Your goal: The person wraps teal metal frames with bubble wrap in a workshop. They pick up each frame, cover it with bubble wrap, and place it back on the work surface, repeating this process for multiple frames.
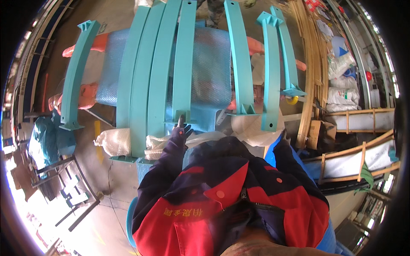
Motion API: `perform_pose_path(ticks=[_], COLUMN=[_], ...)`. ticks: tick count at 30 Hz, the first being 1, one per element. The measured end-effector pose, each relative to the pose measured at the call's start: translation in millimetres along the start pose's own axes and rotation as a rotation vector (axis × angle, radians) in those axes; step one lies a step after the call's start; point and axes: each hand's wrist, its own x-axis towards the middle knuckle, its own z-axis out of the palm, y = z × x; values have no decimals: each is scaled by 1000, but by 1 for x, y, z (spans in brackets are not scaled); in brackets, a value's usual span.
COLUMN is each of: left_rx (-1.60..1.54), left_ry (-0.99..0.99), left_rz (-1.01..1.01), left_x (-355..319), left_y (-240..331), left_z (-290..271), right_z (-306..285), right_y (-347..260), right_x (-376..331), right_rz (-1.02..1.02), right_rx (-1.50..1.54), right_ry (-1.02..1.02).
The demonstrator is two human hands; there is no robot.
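Looked like the lining-up stage: gloved left hand (181,130) was open with a finger on the foot plate of one teal steel beam (184,64) lying on bubble wrap (213,64), right hand out of sight, so nudging it square probably came next.

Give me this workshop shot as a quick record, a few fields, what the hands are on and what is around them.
Setting: workshop floor, seen from above
Left hand: dark-gloved left hand raised, fingertip at the foot plate of a teal painted steel beam
Right hand: not visible; only the right sleeve reaches forward
Work pieces: several teal beams lying side by side on bubble wrap
Support: orange stands under the load
Nearby: wooden strips and white sacks on the right, loose plastic wrap at the beam ends
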Motion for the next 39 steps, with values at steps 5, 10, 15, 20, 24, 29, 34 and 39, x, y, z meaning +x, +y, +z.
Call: perform_pose_path(ticks=[5,10,15,20,24,29,34,39], left_rx=[124,-100,1076,1436,1336,1355,1484,1741], left_ry=[-103,-19,-308,-81,33,94,147,156], left_rz=[-127,-199,537,431,358,384,596,763], left_x=[11,28,39,2,-62,-110,-119,-149], left_y=[16,12,4,20,14,0,-23,-56], left_z=[-2,-10,-26,14,66,104,110,99], right_z=[-4,9,37,151,291,397,440,420], right_y=[-27,1,-41,-136,-120,-70,-77,-74], right_x=[43,120,115,41,-38,-96,-140,-186], right_rz=[-291,-419,-326,-460,-578,-327,-12,249], right_rx=[-656,-424,5,212,-117,-775,-856,64], right_ry=[253,82,134,-362,-754,-1026,-1065,-1131])
